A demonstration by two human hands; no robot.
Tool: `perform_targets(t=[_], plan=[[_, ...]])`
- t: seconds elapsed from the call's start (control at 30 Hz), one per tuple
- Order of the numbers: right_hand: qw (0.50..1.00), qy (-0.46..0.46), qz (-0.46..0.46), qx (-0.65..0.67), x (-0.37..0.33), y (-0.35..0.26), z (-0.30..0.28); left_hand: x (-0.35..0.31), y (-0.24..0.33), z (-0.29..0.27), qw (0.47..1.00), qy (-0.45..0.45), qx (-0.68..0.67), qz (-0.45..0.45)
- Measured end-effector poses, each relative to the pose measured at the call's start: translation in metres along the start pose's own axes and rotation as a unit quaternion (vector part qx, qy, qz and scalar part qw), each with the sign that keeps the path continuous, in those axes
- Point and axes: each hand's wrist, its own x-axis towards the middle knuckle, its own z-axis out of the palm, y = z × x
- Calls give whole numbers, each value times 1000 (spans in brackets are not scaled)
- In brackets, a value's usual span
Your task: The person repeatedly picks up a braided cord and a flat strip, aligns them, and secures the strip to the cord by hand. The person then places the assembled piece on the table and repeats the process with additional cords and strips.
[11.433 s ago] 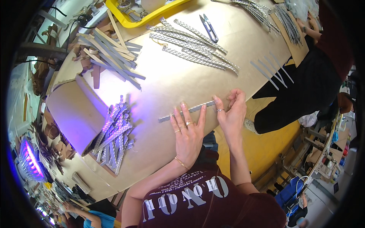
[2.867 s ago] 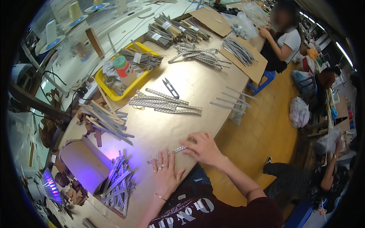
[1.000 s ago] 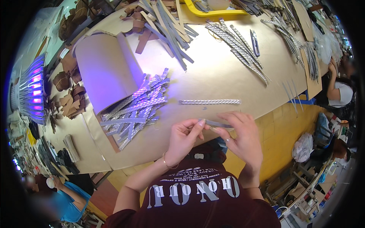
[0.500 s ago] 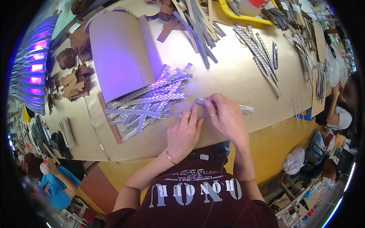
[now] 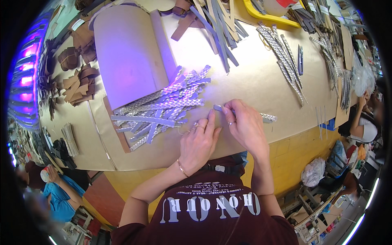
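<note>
1. Both hands worked on one silver braided strip [image 5: 267,118] lying flat on the table [image 5: 253,81], at its near edge, just right of the finished-looking heap.
2. Right hand [image 5: 247,126]: grip closed on the strip's left end, thumb and forefinger pinching a small grey piece there; the rest of the strip ran out from under the palm to the right.
3. Left hand [image 5: 200,141]: fingers stretched out flat, fingertips touching the same end of the strip; it pressed rather than gripped, holding nothing of its own.
4. Judged done: a loose pile of silver strips [image 5: 163,112] lay fanned on a brown cardboard sheet [image 5: 118,134], touching the left hand's fingertips, under violet light.
5. Judged left: a row of similar strips [image 5: 283,57] lay well apart, further up the table to the right, beside small dark snips [image 5: 300,59]. More grey flat strips [image 5: 216,28] were heaped at the far edge.
6. Estimate: somewhere mid-batch; the strip in hand was not yet on the pile.
7. A curved cardboard hood [image 5: 126,49] stood behind the pile; a yellow tray [image 5: 273,18] sat at the far edge.
</note>
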Motion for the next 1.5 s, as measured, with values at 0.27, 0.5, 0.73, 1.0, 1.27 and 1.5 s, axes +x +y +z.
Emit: perform_targets(t=[0.27, 0.5, 0.73, 1.0, 1.27, 1.5], plan=[[1000, 5, 6, -5, 1, -1, 1, 4, 2, -2, 1000, -14, 0, 5], [998, 47, 48, -14, -11, 10, -10, 7, 5, 0, 990, -43, 128, 35], [991, 11, 121, 54, -19, 29, -24, 8, 8, 1, 962, -28, 256, 87], [994, 13, 110, 22, -18, 31, -21, 9, 11, -1, 955, -43, 278, 96], [994, 30, 101, -9, -18, 30, -16, 12, 17, -4, 960, -54, 264, 75], [993, 56, 95, -46, -20, 28, -11, 13, 24, 0, 988, -64, 120, 76]])
